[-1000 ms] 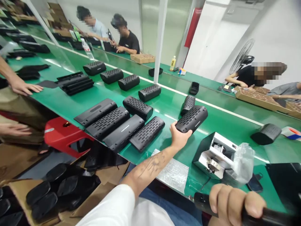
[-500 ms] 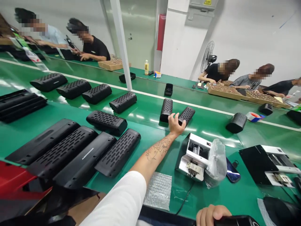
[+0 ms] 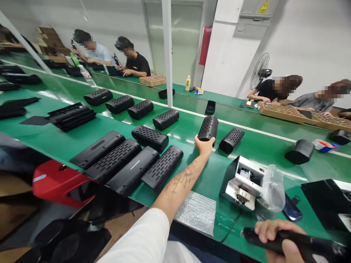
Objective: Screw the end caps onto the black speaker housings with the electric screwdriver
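My left hand (image 3: pixel 204 145) reaches out over the green conveyor belt (image 3: pixel 192 128) and grips the near end of a black perforated speaker shell (image 3: pixel 208 127). A second black shell (image 3: pixel 231 140) lies just to its right on the belt. My right hand (image 3: pixel 276 237) is at the bottom right, closed around a black handheld tool (image 3: pixel 296 246). Several black grille panels (image 3: pixel 128 162) lie side by side at the near edge, left of my arm.
A small metal machine (image 3: pixel 244 180) with a clear plastic bag (image 3: pixel 272 188) stands right of my arm, a phone (image 3: pixel 292 210) beside it. More shells (image 3: pixel 120 104) line the belt. A red stool (image 3: pixel 60 180) and a box of parts sit lower left. Other people work across the line.
My left hand put one shell down on the belt, then moved left and took hold of the neighbouring shell. My right hand with the tool rose into view.
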A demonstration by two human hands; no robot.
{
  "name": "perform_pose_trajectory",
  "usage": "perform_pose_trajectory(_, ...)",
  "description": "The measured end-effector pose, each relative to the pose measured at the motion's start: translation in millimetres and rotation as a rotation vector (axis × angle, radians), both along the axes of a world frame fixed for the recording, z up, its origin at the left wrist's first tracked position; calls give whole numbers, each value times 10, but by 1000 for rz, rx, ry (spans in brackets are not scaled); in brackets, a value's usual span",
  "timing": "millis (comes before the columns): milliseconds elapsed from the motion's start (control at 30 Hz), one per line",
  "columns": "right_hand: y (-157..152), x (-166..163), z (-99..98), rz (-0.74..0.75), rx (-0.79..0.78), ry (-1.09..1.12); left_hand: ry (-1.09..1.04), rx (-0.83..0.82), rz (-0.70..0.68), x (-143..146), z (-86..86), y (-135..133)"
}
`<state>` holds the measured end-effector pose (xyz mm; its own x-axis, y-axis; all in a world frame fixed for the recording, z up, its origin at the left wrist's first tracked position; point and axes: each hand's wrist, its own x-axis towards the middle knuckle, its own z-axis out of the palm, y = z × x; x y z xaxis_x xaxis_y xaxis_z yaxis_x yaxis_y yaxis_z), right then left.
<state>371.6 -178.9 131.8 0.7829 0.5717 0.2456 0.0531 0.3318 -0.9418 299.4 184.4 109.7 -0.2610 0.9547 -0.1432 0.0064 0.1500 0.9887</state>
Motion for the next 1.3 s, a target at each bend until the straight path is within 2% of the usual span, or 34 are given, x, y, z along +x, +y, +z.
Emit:
perform_pose_trajectory(100,353,80,252,-34,108,-84,-117,100,-71,-596,-19,-809)
perform_pose_trajectory(133,485,125,291,-64,151,-105,-232,162,-132,-841,-49,-1091)
perform_pose_trajectory(200,729,225,304,-103,185,-140,-388,186,-262,-1368,-144,-1597)
perform_pose_trajectory(267,910,306,261,-111,188,-175,-373,163,-404,-1888,-286,-1975)
perform_pose_trajectory(367,1030,346,167,-82,153,-217,-217,177,-606,-2519,-550,-2278)
perform_pose_trajectory(467,1024,324,85,-41,112,-255,-107,197,-723,-2901,-781,-2337)
perform_pose_trajectory(567,990,303,29,-46,109,-280,-16,230,-806,-3071,-890,-2256)
perform_pose_trajectory(700,903,268,55,-42,131,-282,108,318,-929,-3121,-829,-2065)
perform_pose_trajectory(833,605,136,252,46,169,-238,170,419,-1047,-3127,-753,-1893)
perform_pose_trajectory(1000,218,-212,481,487,225,-205,136,409,-1095,-3152,-860,-1780)
perform_pose_trajectory(1067,201,-377,484,557,243,-225,140,420,-1108,-3163,-904,-1758)
perform_pose_trajectory(1167,294,-550,418,531,248,-242,140,447,-1121,-3168,-930,-1742)
perform_pose_trajectory(1300,414,-602,336,551,203,-223,139,461,-1118,-3161,-925,-1741)
